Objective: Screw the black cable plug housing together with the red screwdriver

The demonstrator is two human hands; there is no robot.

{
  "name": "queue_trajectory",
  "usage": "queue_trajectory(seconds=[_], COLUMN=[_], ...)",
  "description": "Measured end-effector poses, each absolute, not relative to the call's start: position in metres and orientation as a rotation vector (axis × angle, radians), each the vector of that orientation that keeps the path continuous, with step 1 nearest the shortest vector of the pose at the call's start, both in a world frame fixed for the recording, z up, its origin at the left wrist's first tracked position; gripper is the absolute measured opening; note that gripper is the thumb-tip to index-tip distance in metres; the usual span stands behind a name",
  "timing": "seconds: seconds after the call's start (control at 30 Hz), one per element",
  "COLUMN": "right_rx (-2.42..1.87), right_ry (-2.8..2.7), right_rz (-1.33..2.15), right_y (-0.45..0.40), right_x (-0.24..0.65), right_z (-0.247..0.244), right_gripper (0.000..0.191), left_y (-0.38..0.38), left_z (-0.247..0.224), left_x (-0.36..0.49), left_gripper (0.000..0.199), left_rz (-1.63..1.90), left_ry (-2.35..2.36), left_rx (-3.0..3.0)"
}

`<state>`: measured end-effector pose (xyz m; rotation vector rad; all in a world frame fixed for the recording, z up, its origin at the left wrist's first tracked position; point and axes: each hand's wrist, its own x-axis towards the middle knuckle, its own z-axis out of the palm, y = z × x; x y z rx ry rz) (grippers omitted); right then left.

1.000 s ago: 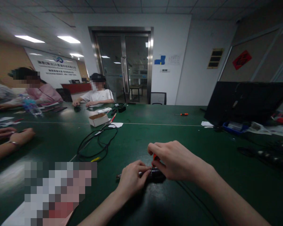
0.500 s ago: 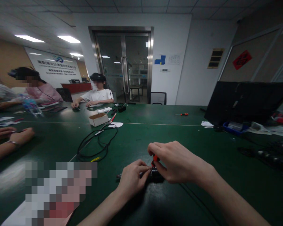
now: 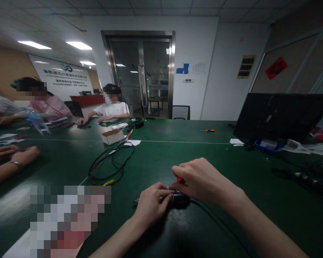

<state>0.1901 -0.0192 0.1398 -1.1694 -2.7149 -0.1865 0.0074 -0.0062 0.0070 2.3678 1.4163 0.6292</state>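
Note:
Low in front of me a black corded tool point(image 3: 181, 201) lies on the green table point(image 3: 161, 157), its narrow end pointing left and its cable running off to the right. My left hand point(image 3: 152, 201) is closed around the tool's middle, pressing it against the table. Above the tool's thicker right part, my right hand point(image 3: 201, 181) pinches the orange handle of what looks like a small screwdriver point(image 3: 180, 179). Its shaft and tip are hidden by my fingers, so contact with the tool cannot be made out.
A coiled black cable point(image 3: 111, 163) and an open white box point(image 3: 112, 137) lie ahead to the left. Farther off is an orange-handled screwdriver point(image 3: 210, 130). A black monitor point(image 3: 282, 116) stands at right beside a blue tray point(image 3: 269, 146). Co-workers' hands point(image 3: 24, 156) are at left.
My right hand has turned and shifted slightly right and up with the orange handle, uncovering more of the black tool and its cable. My left hand has stayed put.

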Motion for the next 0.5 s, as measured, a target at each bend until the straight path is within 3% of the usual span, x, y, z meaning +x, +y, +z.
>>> queue_trajectory(seconds=[0.2,0.5], right_rx=[-1.111,-1.174], right_ry=[-2.705,-2.716], right_rz=[-0.077,-0.107], right_y=[-0.0234,-0.0232], right_x=[0.1907,0.1929], right_z=[0.1429,0.1439], right_gripper=[0.008,0.007], left_y=[-0.0069,-0.0087], left_z=[0.0081,0.0122], left_x=[0.0074,0.0085], left_gripper=[0.027,0.027], left_rz=[0.629,0.646], left_ry=[1.403,1.408], left_rx=[2.361,2.347])
